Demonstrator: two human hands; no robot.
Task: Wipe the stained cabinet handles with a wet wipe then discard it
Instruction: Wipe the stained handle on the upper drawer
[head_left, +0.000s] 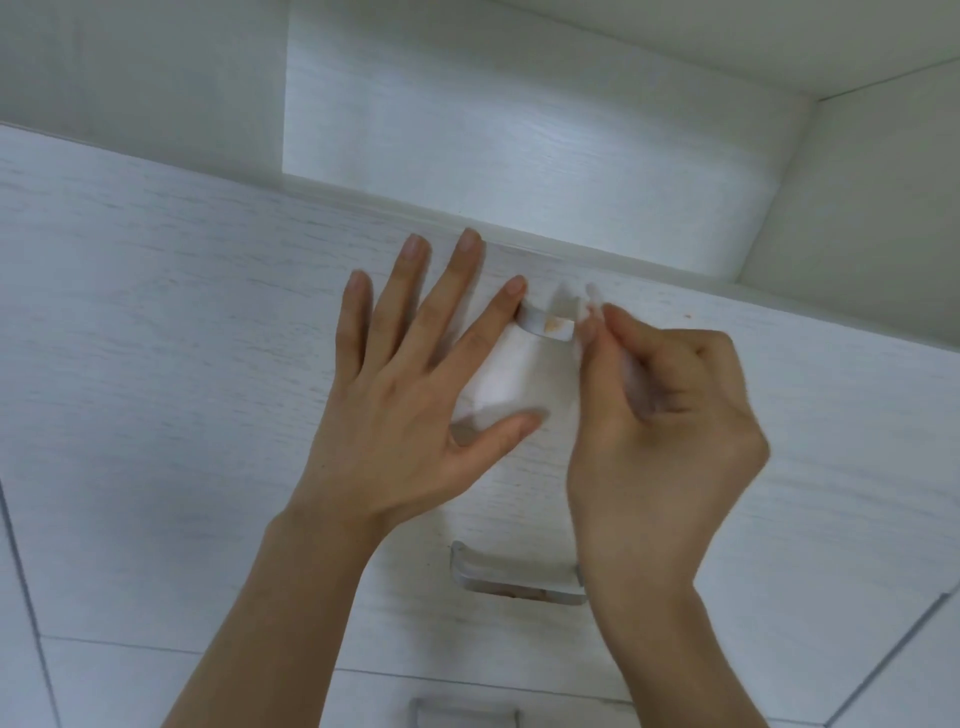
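Note:
A silver top handle (548, 325) on the white drawer front (182, 322) carries an orange-brown stain. A white wet wipe (511, 374) hangs below it, spread over the drawer face. My right hand (660, 415) pinches the wipe's right edge beside the handle's right end. My left hand (410, 374) lies flat on the drawer with fingers spread; its index fingertip touches the handle's left end and its thumb rests on the wipe's lower edge. A second handle (514, 579) below shows brownish marks along its underside. A third handle (462, 709) peeks in at the bottom.
An open white shelf recess (519, 156) sits above the drawer top edge. A small orange speck (688, 315) marks the drawer front right of the top handle. Pale floor tiles (31, 649) show at the lower left and right.

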